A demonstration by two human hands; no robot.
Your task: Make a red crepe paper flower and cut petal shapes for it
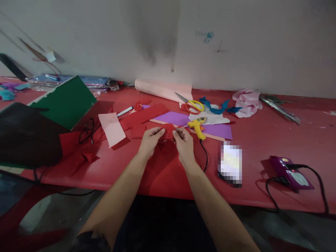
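Observation:
Between my two hands is a small piece of red crepe paper (168,131), held just above the red table. My left hand (151,141) pinches its left edge, thumb on top. At the right edge, my right hand (184,142) grips it the same way. Close beyond my right hand lies a yellow hot glue gun (197,127), its black cord running down to the table's front. Strips of red paper (147,117) and purple paper (217,131) lie behind my hands. A pale pink paper piece (112,130) rests left of my left hand.
Scissors (193,105) lie behind the glue gun, near a pink paper roll (162,89) and blue scraps (216,106). A phone (230,163) and a purple power strip (290,174) are on the right. Eyeglasses (88,132), a marker (125,111) and a green board (69,105) stand left.

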